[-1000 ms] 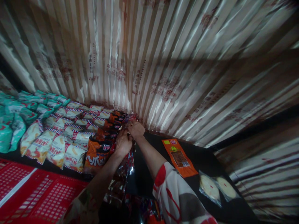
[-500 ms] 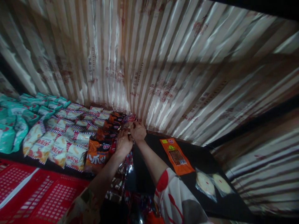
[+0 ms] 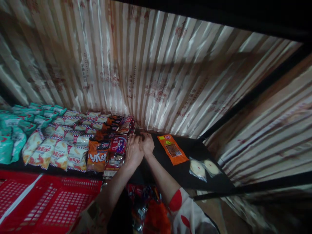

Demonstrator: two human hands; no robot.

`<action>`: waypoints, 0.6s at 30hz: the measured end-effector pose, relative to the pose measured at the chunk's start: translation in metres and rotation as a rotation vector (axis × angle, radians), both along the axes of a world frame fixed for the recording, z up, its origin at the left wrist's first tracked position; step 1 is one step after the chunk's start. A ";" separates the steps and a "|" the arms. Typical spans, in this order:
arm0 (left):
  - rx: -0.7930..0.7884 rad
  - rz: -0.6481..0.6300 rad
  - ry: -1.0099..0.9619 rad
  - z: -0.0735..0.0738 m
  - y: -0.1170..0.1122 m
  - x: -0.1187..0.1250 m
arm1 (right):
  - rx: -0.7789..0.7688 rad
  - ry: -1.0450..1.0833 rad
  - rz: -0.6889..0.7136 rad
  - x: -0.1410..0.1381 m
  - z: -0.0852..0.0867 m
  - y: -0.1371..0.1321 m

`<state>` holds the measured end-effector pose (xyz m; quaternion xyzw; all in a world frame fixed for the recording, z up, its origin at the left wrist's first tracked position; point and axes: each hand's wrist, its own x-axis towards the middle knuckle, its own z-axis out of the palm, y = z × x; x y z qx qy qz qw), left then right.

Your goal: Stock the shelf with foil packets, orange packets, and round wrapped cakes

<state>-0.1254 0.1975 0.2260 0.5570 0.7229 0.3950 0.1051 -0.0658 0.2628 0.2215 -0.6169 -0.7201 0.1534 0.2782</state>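
Note:
My left hand (image 3: 134,151) lies with its fingers extended along the right side of a row of dark red and purple snack packets (image 3: 118,144), touching them. Close beside it is my right hand (image 3: 147,144), its fingers curled in toward the left hand. Anything inside those curled fingers is hidden. Left of the dark packets stands a row of orange snack bags (image 3: 97,156). Farther right on the black shelf (image 3: 148,165), a flat orange packet (image 3: 173,150) lies apart from both hands.
Two clear-wrapped round pale items (image 3: 198,169) lie at the shelf's right. White snack bags (image 3: 59,152) and teal bags (image 3: 18,139) fill the left. A red basket (image 3: 65,204) sits below, and more packets (image 3: 148,208) lie near my body. Striped curtain (image 3: 156,74) hangs behind.
Both hands have drawn back toward me from the rear of the dark packets, uncovering their fronts. The view has shifted to the right.

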 end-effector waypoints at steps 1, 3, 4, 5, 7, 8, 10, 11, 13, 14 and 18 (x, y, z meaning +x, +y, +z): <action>0.004 -0.026 -0.001 0.001 -0.005 0.007 | 0.007 0.026 -0.001 0.007 -0.002 -0.005; 0.003 -0.075 -0.029 -0.001 -0.018 0.023 | 0.026 0.084 -0.004 0.022 -0.007 -0.017; 0.010 -0.097 -0.052 -0.004 -0.026 0.031 | 0.038 0.118 -0.006 0.030 -0.011 -0.025; 0.024 -0.118 -0.076 -0.009 -0.035 0.041 | 0.051 0.149 -0.007 0.040 -0.016 -0.034; 0.056 -0.165 -0.129 -0.026 -0.056 0.059 | 0.088 0.196 -0.021 0.064 -0.028 -0.055; 0.059 -0.191 -0.155 -0.037 -0.067 0.069 | 0.108 0.205 -0.033 0.078 -0.035 -0.067; 0.015 -0.241 -0.199 -0.063 -0.091 0.085 | 0.127 0.197 -0.058 0.108 -0.054 -0.093; -0.032 -0.263 -0.213 -0.078 -0.103 0.092 | 0.118 0.185 -0.069 0.123 -0.064 -0.106; -0.139 -0.265 -0.226 -0.108 -0.126 0.104 | 0.030 0.137 -0.055 0.152 -0.088 -0.131; -0.198 -0.279 -0.223 -0.122 -0.136 0.108 | -0.039 0.096 -0.052 0.165 -0.101 -0.142; -0.473 -0.305 -0.220 -0.165 -0.161 0.115 | -0.367 -0.118 -0.196 0.198 -0.146 -0.172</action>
